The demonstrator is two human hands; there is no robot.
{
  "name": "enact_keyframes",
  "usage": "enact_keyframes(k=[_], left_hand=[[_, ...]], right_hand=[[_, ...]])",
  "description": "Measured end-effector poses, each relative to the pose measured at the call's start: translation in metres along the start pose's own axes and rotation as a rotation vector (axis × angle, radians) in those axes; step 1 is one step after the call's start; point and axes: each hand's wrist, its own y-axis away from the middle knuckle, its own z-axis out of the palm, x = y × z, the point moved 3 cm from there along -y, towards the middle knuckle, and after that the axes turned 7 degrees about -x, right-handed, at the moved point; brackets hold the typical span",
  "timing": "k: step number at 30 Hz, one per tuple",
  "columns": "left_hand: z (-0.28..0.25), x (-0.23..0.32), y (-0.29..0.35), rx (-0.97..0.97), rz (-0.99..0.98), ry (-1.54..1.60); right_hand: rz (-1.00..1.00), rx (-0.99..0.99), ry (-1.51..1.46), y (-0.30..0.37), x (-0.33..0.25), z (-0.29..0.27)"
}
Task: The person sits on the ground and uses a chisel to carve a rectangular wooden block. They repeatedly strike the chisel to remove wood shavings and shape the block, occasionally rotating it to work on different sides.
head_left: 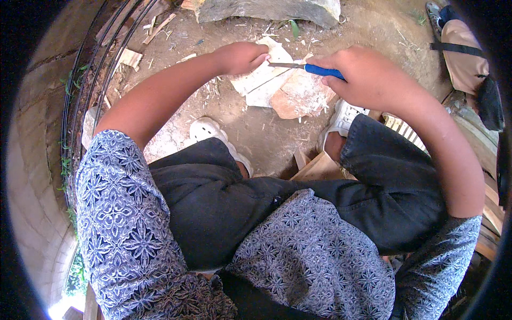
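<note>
**Knife and wood over bare dirt**

Over the dirt (256,133) between the person's feet, both hands meet above a stack of pale wood pieces (261,80). The right hand (368,74) is closed in a fist around the blue handle of a knife (306,67), whose thin blade points left, level with the ground. The blade tip reaches the left hand (242,56), which is curled shut with its thumb pressed near the metal; whether it grips a thin sliver there or only steadies the top piece of wood cannot be told. Just under the knife, beside the wood, lies a flat reddish stone (298,98), dusted with shavings. Below the hands, two white shoes (208,130) rest on the ground, one on each side, with dark trousers and a blue patterned shirt filling the lower part of the view. A grey rock (266,9) sits at the top edge, well apart from the hands. Wooden slats (320,168) lie near the right knee.
</note>
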Motion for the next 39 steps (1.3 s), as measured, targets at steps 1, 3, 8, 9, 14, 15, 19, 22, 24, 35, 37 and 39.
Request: enact_keyframes(k=[1, 3, 8, 9, 14, 15, 19, 22, 24, 35, 37, 39], left_hand=[[0.001, 0.000, -0.001, 0.013, 0.027, -0.009], [0.008, -0.004, -0.001, 0.093, 0.032, 0.066], [0.016, -0.020, -0.005, 0.129, 0.003, 0.203], [0.017, -0.022, -0.007, 0.130, -0.008, 0.249], [0.009, -0.029, -0.007, 0.010, -0.143, 0.397], [0.009, -0.032, -0.009, -0.020, -0.168, 0.425], [0.009, -0.034, -0.016, -0.022, -0.163, 0.395], [0.012, -0.034, -0.013, -0.002, -0.173, 0.465], [0.018, -0.039, -0.011, -0.029, -0.190, 0.535], [0.004, -0.036, 0.055, 0.222, -0.408, -0.013], [-0.008, -0.007, 0.049, 0.174, -0.352, -0.080], [-0.011, 0.005, 0.032, 0.043, -0.262, -0.066]], right_hand=[[-0.005, 0.006, -0.010, 0.000, 0.002, 0.002], [-0.019, 0.018, -0.027, -0.002, 0.004, 0.006], [-0.051, 0.042, -0.063, -0.004, 0.005, 0.009], [-0.053, 0.042, -0.064, -0.004, 0.006, 0.010], [-0.048, 0.045, -0.028, -0.009, 0.006, 0.008], [-0.048, 0.040, -0.019, -0.009, 0.005, 0.007], [-0.021, 0.023, 0.011, -0.006, -0.002, 0.003], [0.007, -0.026, 0.020, -0.008, -0.006, 0.000], [0.006, -0.051, -0.003, -0.011, -0.003, 0.000], [0.026, 0.030, 0.018, -0.005, 0.005, 0.018], [0.038, 0.045, 0.032, -0.005, 0.003, 0.022], [0.058, 0.053, 0.046, -0.006, -0.001, 0.024]])
